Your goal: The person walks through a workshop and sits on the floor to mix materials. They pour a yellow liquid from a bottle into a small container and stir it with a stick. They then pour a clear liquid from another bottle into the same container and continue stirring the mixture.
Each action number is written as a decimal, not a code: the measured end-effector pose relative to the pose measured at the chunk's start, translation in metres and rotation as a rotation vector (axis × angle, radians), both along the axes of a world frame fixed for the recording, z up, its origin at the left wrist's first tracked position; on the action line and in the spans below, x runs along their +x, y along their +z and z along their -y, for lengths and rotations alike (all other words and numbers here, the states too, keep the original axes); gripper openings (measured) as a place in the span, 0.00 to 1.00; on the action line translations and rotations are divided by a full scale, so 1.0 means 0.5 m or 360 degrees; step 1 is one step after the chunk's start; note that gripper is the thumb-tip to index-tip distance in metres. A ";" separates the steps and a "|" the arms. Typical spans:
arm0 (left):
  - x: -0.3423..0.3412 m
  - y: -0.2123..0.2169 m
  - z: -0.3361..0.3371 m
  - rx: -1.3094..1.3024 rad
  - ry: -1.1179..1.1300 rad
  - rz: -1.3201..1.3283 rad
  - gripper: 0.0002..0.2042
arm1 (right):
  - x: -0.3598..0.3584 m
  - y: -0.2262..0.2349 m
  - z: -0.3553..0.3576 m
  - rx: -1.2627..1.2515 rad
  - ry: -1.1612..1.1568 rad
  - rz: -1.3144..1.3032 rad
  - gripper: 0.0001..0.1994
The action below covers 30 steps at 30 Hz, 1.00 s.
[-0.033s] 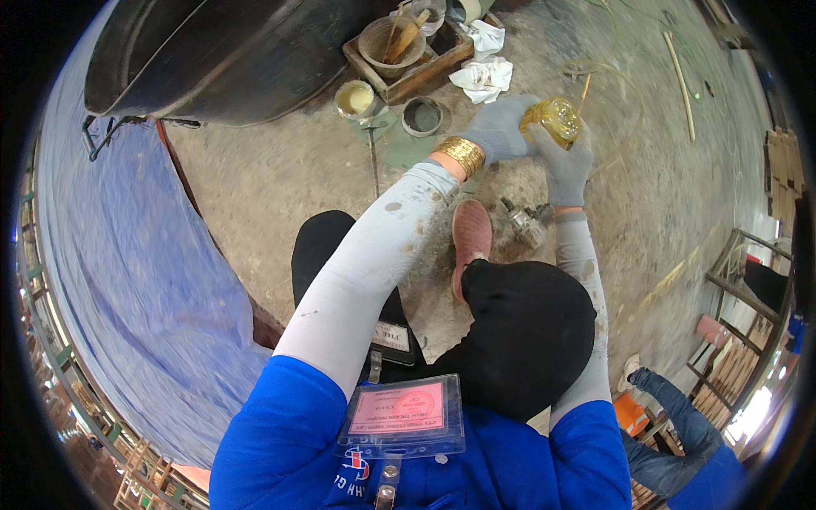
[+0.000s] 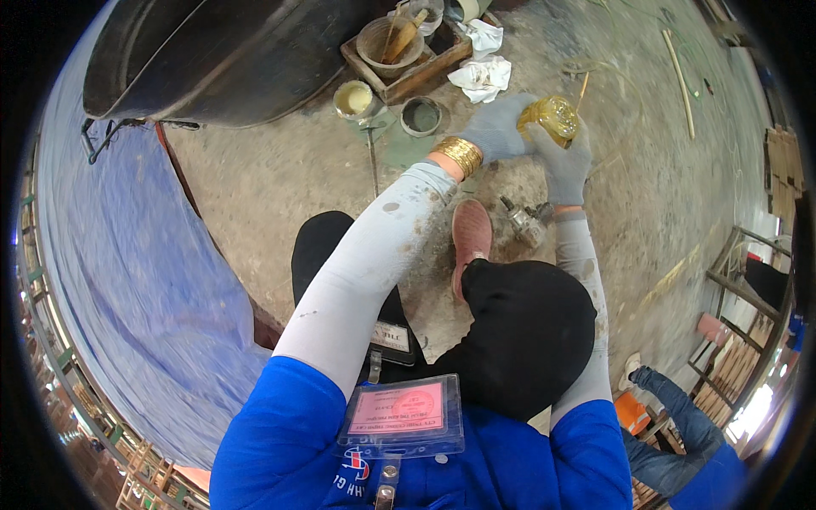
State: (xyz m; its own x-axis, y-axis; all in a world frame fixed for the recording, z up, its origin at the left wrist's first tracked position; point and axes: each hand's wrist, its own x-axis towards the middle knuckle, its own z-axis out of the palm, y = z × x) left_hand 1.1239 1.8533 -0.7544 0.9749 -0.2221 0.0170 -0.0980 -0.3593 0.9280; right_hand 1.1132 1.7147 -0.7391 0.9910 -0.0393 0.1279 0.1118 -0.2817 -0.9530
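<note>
- Gripping translucent amber bottle (image 2: 554, 116), both gloved hands wrapped on it: left hand (image 2: 500, 129) at its left, right hand (image 2: 564, 163) near side.
- Bottle glossy, rounded end toward camera, over concrete floor (image 2: 633, 191).
- Metal tool (image 2: 527, 226) beside pink shoe (image 2: 472, 234).

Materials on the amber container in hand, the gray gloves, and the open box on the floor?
Amber container: clear plastic or glass, glossy; bright highlights and translucent yellow, but the look leaves open which.

Gray gloves: probably knit fabric, matte; they fit closely and show no shine.

Open box: likely wood, dull and unpolished; brown, straight, board-like sides with stained edges.
</note>
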 end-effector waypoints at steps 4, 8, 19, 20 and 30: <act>0.000 -0.010 -0.008 -0.0062 0.0092 -0.0020 0.30 | -0.002 0.002 0.013 0.0070 -0.0045 0.0016 0.26; 0.012 -0.024 -0.035 -0.0090 0.0184 -0.0032 0.30 | -0.012 -0.001 0.045 0.0374 -0.0176 -0.0172 0.22; 0.034 -0.031 -0.052 -0.0099 0.0347 0.0021 0.27 | -0.129 -0.020 0.117 0.0139 -0.0278 -0.0600 0.17; 0.036 -0.034 -0.052 -0.0086 0.0357 0.0035 0.26 | -0.143 -0.025 0.118 0.0171 -0.0300 -0.0655 0.17; 0.025 -0.040 -0.048 -0.0158 0.0423 0.0029 0.26 | -0.206 -0.116 0.149 -0.0256 -0.0144 -0.0877 0.15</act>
State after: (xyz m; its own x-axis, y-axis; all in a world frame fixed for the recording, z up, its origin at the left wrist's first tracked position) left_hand 1.1362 1.8774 -0.7743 0.9980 0.0449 0.0439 -0.0295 -0.2821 0.9589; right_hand 1.0101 1.6402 -0.7971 0.9067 -0.1495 -0.3945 -0.4198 -0.4132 -0.8081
